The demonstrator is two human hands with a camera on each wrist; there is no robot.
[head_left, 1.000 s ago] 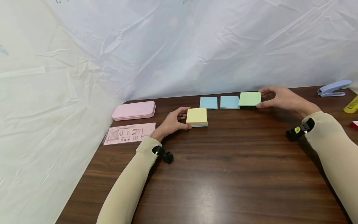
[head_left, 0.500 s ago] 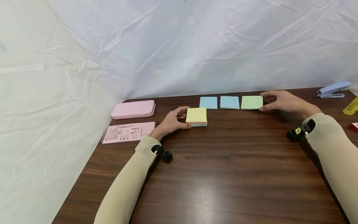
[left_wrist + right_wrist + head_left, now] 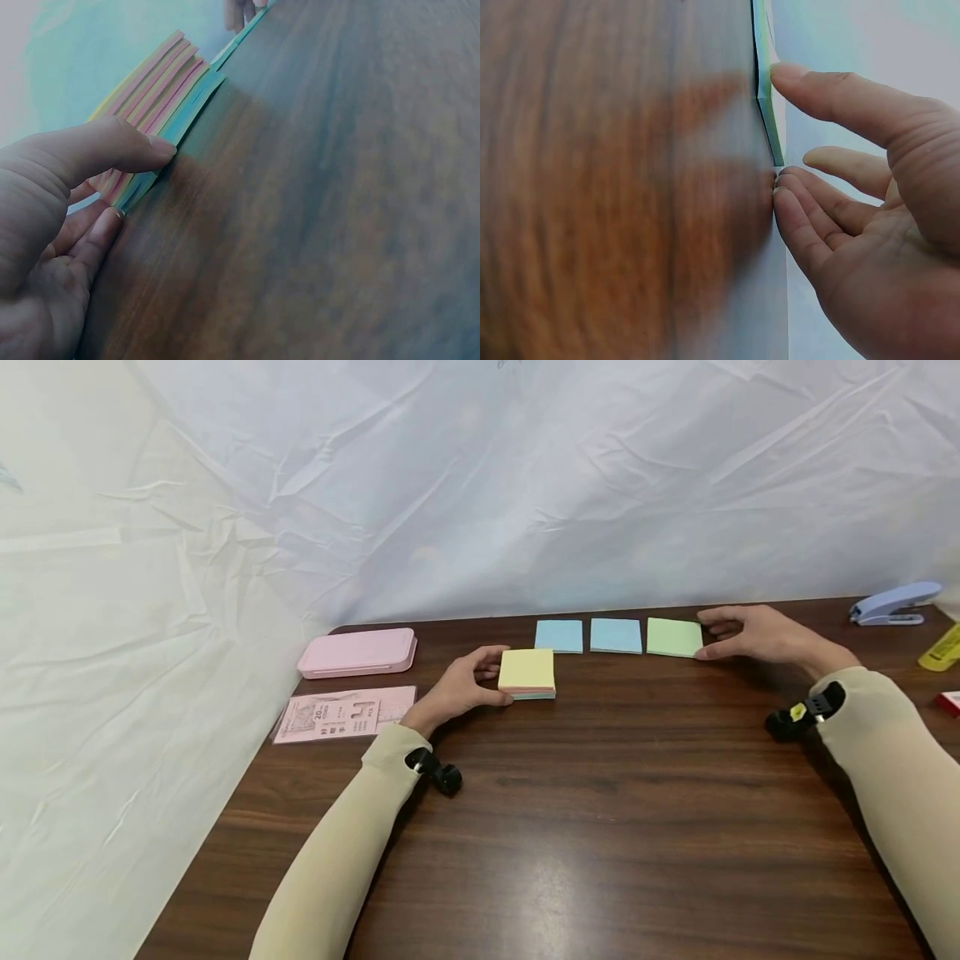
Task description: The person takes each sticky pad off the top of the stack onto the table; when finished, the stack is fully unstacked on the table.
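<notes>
Risk is sitting mostly at the two hands, so taking the bench from its left side: a pink case and a printed packet are lying near the draped white sheet, well apart from the work and unlikely to interfere.

Next, the left hand is gripping the multicoloured note pad, with the thumb pressing on its top near the edge and the other fingers curled along its side. In the left wrist view the coloured layers are fanning out slightly, so I judge that any extra squeeze or a sideways push could be shearing the stack or peeling loose sheets off it.

Beyond the pad, two blue notes are lying flat in a row, just beside the green note. The right hand is touching the green note's right edge, fingers apart and nearly straight, clamped on nothing. The sheet is thin; a nudge from those fingertips could be sliding it against the neighbouring blue note or skewing the row, and a lifted edge could be curling.

Far right, a blue stapler is resting near the bench's rim, away from both hands.
</notes>
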